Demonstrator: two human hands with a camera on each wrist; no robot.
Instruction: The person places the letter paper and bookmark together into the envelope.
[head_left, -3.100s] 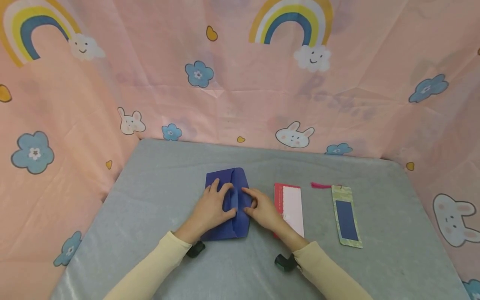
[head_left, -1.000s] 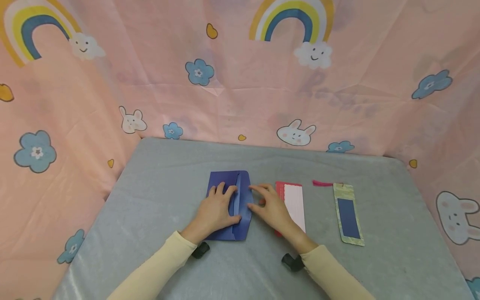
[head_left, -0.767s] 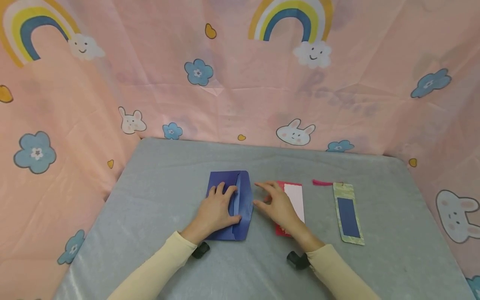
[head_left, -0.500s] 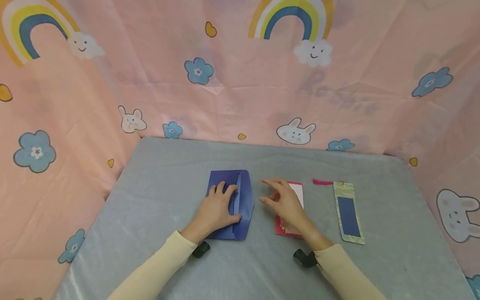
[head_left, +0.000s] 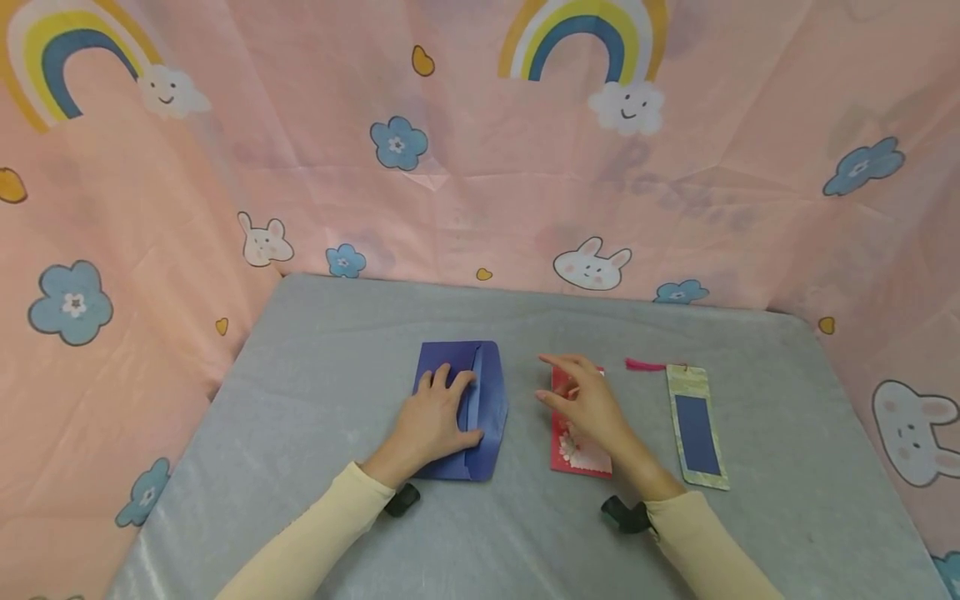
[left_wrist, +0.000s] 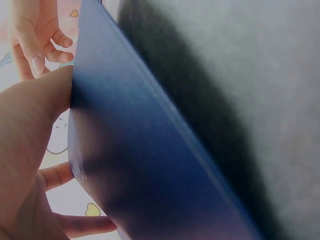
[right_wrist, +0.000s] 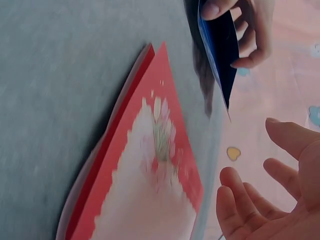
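Note:
A dark blue envelope [head_left: 492, 408] lies on the grey table with its flap spread out to the right. My left hand [head_left: 429, 423] rests on it with fingers apart, the thumb and fingertips near the mouth of the envelope. In the left wrist view the envelope's blue paper [left_wrist: 135, 130] fills the middle. Over the red and white card [head_left: 582, 462] hovers my right hand [head_left: 592, 410], thumb and fingers parted and holding nothing. The right wrist view shows a flower picture on the folded card [right_wrist: 150, 165]; my right hand covers part of it in the head view.
To the right of the card lies a green-edged bookmark [head_left: 696, 433] with a dark blue panel and a pink tassel [head_left: 645, 365]. The grey cloth-covered table [head_left: 360, 350] meets a pink patterned curtain [head_left: 480, 200] at the back and both sides.
My right hand has left the envelope's flap edge and moved right, over the card, uncovering the card's lower part. The left hand stays on the envelope over the last second.

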